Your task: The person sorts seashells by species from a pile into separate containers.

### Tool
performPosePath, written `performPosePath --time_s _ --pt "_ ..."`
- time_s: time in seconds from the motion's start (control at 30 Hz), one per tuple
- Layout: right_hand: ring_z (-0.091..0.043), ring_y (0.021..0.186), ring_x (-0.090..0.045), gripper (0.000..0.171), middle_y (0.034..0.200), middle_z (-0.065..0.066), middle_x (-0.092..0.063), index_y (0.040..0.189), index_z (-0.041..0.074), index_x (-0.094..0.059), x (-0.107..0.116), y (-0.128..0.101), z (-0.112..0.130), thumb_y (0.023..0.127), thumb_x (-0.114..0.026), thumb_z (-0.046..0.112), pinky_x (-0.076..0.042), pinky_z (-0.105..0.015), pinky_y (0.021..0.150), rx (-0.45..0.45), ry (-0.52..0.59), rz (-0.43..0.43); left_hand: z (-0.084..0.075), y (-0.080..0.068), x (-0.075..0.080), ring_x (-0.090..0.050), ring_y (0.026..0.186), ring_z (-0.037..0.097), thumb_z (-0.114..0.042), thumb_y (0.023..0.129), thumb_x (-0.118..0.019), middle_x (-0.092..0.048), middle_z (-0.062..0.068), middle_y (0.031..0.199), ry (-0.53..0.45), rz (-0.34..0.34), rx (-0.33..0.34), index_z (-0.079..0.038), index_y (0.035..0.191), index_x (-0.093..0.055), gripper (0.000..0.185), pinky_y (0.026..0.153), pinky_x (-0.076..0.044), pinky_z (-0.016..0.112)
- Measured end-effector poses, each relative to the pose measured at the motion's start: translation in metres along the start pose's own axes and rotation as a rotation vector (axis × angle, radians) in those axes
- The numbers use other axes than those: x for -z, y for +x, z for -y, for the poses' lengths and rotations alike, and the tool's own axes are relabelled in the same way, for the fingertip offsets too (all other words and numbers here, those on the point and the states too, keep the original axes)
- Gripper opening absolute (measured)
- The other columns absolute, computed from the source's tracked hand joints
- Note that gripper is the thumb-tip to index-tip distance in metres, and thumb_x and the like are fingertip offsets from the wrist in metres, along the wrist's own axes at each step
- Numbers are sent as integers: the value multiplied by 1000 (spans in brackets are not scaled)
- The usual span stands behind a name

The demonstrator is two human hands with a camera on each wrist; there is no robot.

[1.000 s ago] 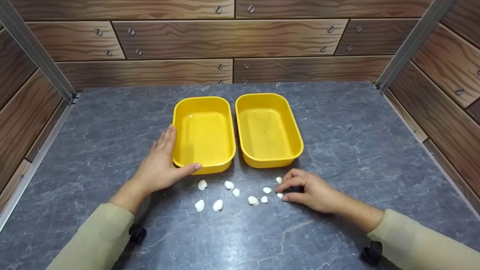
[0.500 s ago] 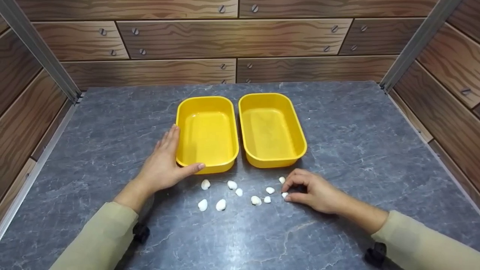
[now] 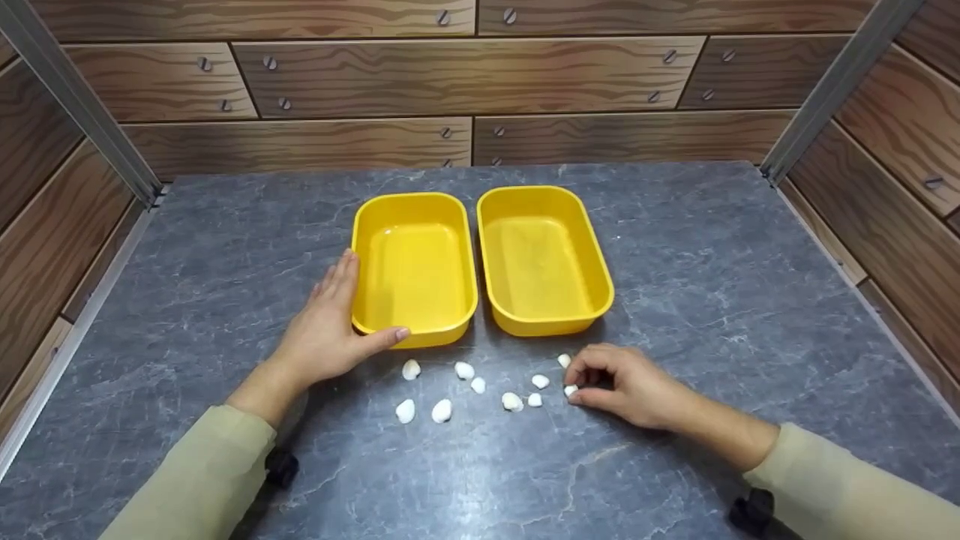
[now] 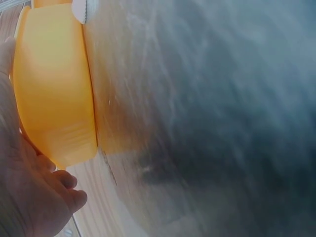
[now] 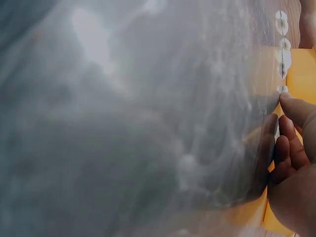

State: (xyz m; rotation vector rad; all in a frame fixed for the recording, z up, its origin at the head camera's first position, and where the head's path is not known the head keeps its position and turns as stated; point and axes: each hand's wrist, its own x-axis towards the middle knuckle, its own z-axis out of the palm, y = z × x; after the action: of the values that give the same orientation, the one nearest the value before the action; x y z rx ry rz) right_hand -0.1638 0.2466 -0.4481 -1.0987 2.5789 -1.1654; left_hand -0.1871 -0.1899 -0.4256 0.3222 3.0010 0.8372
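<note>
My left hand (image 3: 321,334) lies along the outer left side of the left yellow tub (image 3: 416,270), fingers straight and thumb across its front rim. The left wrist view shows that hand (image 4: 29,182) against the tub's wall (image 4: 54,89). In front of the right tub (image 3: 544,262), my right hand (image 3: 630,386) pinches a small white seashell (image 3: 571,391) between thumb and index finger, low at the tabletop. Another shell (image 3: 564,361) lies just beyond its fingertips. In the right wrist view the thumb of the right hand (image 5: 296,143) partly covers the pinched shell.
Several more white shells lie loose before the tubs, among them a larger one (image 3: 512,401) and one at the left (image 3: 405,411). Both tubs stand side by side on the grey marbled table (image 3: 690,262). Wood-patterned panels (image 3: 465,75) enclose the back and sides.
The right hand's thumb and index finger have come together on the small shell, and its knuckles have dropped slightly. The head view has shifted a little. The left hand stays on the tub.
</note>
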Motion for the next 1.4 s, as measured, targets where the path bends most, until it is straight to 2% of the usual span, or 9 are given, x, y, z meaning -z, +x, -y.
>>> performPosePath --time_s 0.27,0.53,0.73,0.87,1.03,1.23,1.4 --pt "-8 75 -59 12 85 9 -66 98 18 -73 0 2 4 93 -84 16 -54 -25 65 -18 11 16 2 -2 1 -8 162 39 -85 84 -64 -2 16 178 -6 -3 11 -4 170 -1 134 130 -9 58" --pt "-9 87 -67 16 100 3 -77 110 15 -81 2 -1 3 94 -82 12 -58 -29 75 79 -53 25 2 -1 0 -8 163 38 -82 85 -67 -3 16 177 -14 6 23 -5 170 -1 132 130 -9 57" --pt "-6 83 -64 22 96 1 -77 115 13 -82 7 -2 3 95 -80 6 -57 -28 70 101 -81 49 1 -1 1 -8 162 38 -82 85 -67 -1 13 178 -6 12 29 -6 170 0 132 130 -9 58" --pt "-7 85 -66 24 97 4 -77 116 12 -81 10 -2 4 93 -80 4 -59 -30 73 127 -129 56 1 0 1 -8 162 38 -84 84 -65 0 12 178 -4 10 26 -7 170 0 133 130 -9 58" --pt "-12 89 -70 20 99 3 -77 113 12 -81 12 -1 7 94 -80 9 -61 -34 79 164 -161 77 1 0 0 -8 162 38 -82 85 -66 0 12 178 -7 5 26 -6 170 -1 131 130 -9 58" --pt "-9 86 -68 17 97 2 -76 112 13 -80 21 7 19 95 -81 11 -61 -34 75 190 -131 76 -1 1 0 -9 162 39 -81 86 -67 -1 12 178 -11 4 30 -7 171 -1 130 129 -10 59" --pt "-9 82 -67 19 98 6 -76 109 14 -79 31 25 40 92 -83 8 -61 -33 69 234 -104 16 -2 1 1 -9 162 39 -78 87 -69 -2 13 178 -11 3 29 -6 170 -2 129 130 -9 58"
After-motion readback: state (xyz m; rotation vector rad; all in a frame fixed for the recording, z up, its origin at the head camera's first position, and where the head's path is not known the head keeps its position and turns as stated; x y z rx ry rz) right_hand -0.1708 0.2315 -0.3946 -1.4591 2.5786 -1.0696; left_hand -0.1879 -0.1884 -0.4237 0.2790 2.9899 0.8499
